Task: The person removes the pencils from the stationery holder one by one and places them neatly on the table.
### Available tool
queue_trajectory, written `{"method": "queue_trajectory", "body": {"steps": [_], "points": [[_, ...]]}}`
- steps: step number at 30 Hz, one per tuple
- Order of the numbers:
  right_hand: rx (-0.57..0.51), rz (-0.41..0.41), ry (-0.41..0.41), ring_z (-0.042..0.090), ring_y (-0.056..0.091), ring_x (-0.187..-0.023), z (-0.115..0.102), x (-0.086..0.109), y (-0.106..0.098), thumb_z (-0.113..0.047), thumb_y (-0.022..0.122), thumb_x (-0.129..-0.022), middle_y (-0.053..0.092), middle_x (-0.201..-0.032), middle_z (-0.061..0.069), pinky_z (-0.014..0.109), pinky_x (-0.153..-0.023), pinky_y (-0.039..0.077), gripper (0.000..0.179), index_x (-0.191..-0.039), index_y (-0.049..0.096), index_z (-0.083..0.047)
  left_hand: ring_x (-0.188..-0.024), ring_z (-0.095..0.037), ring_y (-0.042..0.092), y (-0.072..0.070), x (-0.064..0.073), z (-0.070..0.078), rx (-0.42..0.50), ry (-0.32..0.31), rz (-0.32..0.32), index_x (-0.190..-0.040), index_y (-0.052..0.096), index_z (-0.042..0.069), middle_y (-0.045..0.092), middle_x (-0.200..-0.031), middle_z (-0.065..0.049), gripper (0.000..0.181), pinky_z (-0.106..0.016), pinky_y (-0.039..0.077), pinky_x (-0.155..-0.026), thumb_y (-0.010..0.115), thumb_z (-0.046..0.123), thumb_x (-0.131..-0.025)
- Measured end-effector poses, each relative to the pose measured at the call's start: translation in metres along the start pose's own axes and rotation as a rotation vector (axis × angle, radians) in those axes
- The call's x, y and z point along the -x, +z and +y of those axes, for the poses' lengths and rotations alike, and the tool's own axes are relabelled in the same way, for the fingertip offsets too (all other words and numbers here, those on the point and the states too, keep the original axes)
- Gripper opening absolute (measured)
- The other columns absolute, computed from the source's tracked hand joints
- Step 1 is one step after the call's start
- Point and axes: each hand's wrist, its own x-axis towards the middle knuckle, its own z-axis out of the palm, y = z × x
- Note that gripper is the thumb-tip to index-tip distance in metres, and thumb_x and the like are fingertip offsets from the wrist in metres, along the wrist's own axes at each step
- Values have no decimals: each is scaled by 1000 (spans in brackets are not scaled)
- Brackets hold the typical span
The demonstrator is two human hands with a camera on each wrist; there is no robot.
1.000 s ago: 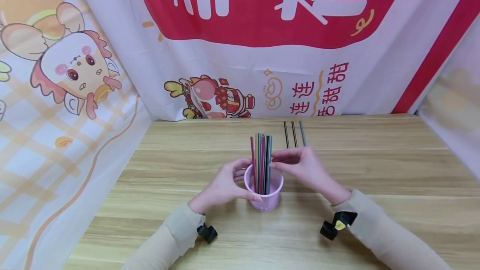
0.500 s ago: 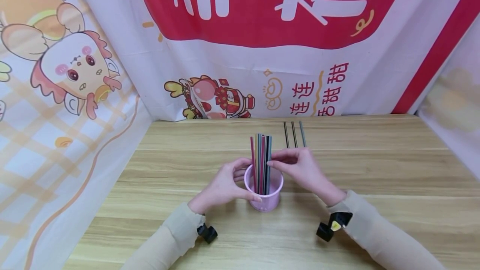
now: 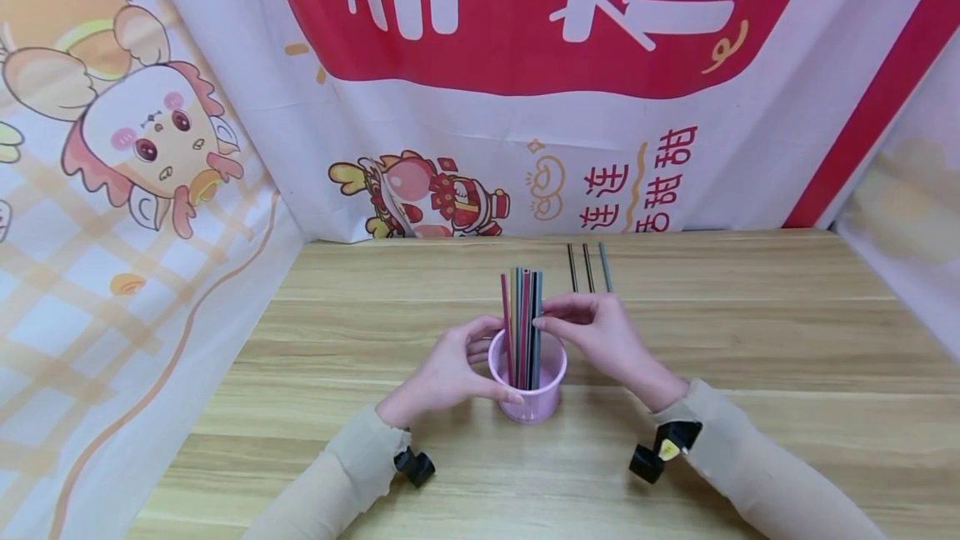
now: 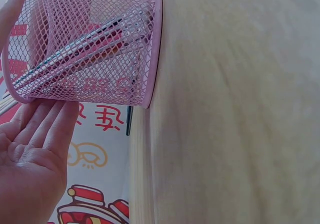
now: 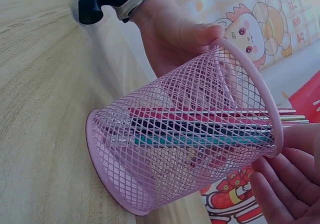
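Note:
A pink mesh pen holder (image 3: 528, 408) stands upright on the table, with several slim coloured pens (image 3: 521, 323) leaning together inside it. Pink, yellow, black and blue ones show above the rim. My left hand (image 3: 442, 367) grips the holder from the left, its thumb at the near side of the rim and its fingers round the back. On the other side, my right hand (image 3: 606, 342) pinches the rightmost blue-grey pen (image 3: 538, 290) between thumb and forefinger, just above the rim. The lower ends of the pens show through the mesh (image 5: 185, 129) in the right wrist view.
Two dark pens (image 3: 588, 267) and one blue pen (image 3: 604, 265) lie side by side on the wooden table (image 3: 360, 290), behind my right hand. A printed cloth (image 3: 450, 123) hangs along the table's back edge, and another stands at the left.
My right hand has shifted slightly left and up, its fingertips closing in on the blue-grey pen. The left hand and the holder have stayed where they were.

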Motion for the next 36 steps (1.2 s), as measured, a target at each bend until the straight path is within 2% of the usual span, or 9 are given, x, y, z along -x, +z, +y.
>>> {"method": "queue_trajectory", "body": {"steps": [9,22,30,36], "points": [[-9,14,10,21,71,-90,0,-1,-2,-23,84,-87,76,-103,3,34,-82,61,29,-111,75,-8,-124,-19,60,0,0,-1,-9,-6,5,-141,54,9,62,-137,-4,88,-30,47,-106,98,14,-65],[-63,21,25,22,72,-91,-3,0,-6,-22,82,-89,75,-103,6,32,-83,61,32,-115,74,-6,-123,-23,61,0,-1,0,2,-7,8,-141,53,5,62,-136,-10,87,-32,49,-105,97,11,-65],[-86,46,55,23,72,-93,-7,1,-13,-28,82,-89,75,-105,8,40,-88,60,38,-118,72,-6,-122,-23,62,0,-1,-1,4,-11,11,-140,54,5,62,-136,-10,87,-31,49,-104,97,8,-64],[-162,79,43,26,73,-89,-13,0,-17,-21,81,-89,75,-102,12,36,-82,62,34,-117,71,-3,-123,-23,61,0,-2,-2,-2,-12,11,-140,54,5,62,-136,-9,88,-30,49,-105,97,9,-64]]}}
